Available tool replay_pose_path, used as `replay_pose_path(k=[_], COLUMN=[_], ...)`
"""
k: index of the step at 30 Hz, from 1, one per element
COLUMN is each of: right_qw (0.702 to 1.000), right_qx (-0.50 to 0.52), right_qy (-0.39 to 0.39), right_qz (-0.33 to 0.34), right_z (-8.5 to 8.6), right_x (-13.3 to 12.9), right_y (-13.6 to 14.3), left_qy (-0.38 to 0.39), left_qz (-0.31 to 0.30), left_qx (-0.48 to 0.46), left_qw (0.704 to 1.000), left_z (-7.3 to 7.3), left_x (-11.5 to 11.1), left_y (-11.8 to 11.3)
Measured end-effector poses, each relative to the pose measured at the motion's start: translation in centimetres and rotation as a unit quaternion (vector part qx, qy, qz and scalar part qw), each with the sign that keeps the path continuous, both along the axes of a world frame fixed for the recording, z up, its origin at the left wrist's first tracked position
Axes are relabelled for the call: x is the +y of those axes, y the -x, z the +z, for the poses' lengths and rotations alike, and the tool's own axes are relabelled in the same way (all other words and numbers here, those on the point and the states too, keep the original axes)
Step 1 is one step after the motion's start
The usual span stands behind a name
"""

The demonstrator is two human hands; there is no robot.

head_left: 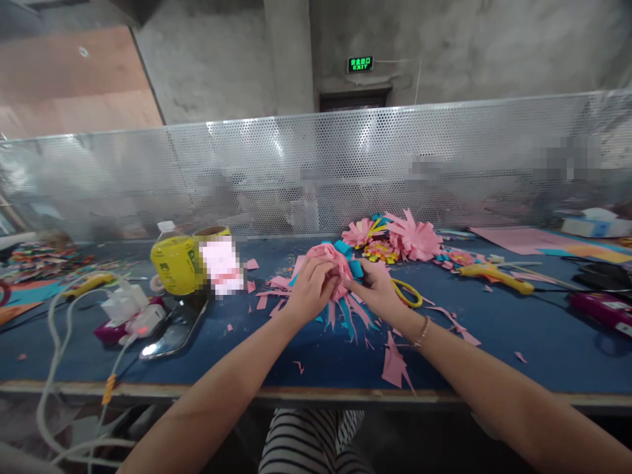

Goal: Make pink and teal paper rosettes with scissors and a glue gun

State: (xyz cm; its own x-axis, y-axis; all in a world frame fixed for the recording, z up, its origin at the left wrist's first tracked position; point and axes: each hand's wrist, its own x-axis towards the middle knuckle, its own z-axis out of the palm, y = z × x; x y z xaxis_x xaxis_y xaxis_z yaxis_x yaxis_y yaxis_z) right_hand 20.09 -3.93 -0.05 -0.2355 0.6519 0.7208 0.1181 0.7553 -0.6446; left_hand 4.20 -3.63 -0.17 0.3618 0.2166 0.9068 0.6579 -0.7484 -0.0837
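Observation:
Between my two hands is a paper flower (323,252) with pink petals and curled blue strips (344,249) on its far right side. My left hand (312,288) is closed on its near side, fingers bent over the pink paper. From the right, my right hand (379,288) pinches its edge by a blue curl. Fingers cover part of the flower's middle. Cut pink and blue strips (348,317) fan out below it on the table. A yellow loop handle (409,294), perhaps of scissors, lies beside my right hand, its other end hidden.
Finished pink paper flowers (413,237) lie behind to the right, near a yellow glue gun (496,278). On the left stand a yellow-labelled bottle (174,266), a propped phone with a blurred screen (220,266) and a power strip with chargers (131,316). A perforated metal screen (276,178) borders the back.

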Motion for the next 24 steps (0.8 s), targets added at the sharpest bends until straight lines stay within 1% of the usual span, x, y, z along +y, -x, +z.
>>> replay_pose_path(k=[2,5,7,17,22,24], right_qw=[0.999,0.995,0.993,0.997,0.999,0.999], right_qx=[0.025,0.052,0.063,0.054,0.034,0.022], right_qy=[0.03,0.077,0.084,0.06,0.034,0.029], right_qz=[0.01,0.049,0.056,0.019,-0.007,-0.018], right_z=[0.15,0.2,0.19,0.32,0.14,-0.05], right_x=[0.01,0.06,0.09,0.37,0.57,0.71], right_y=[-0.05,-0.06,-0.02,-0.13,-0.18,-0.17], left_qy=[-0.019,-0.044,-0.056,-0.08,-0.11,-0.119], left_qz=[0.005,-0.004,-0.013,-0.004,0.021,0.021], left_qx=[0.014,0.044,0.062,0.127,0.155,0.158], left_qw=[1.0,0.998,0.996,0.989,0.982,0.98], left_z=[0.07,0.19,0.23,-0.12,0.09,0.18], left_x=[-0.18,-0.34,-0.32,0.58,0.58,0.56], left_y=[0.05,0.21,0.34,0.66,0.65,0.66])
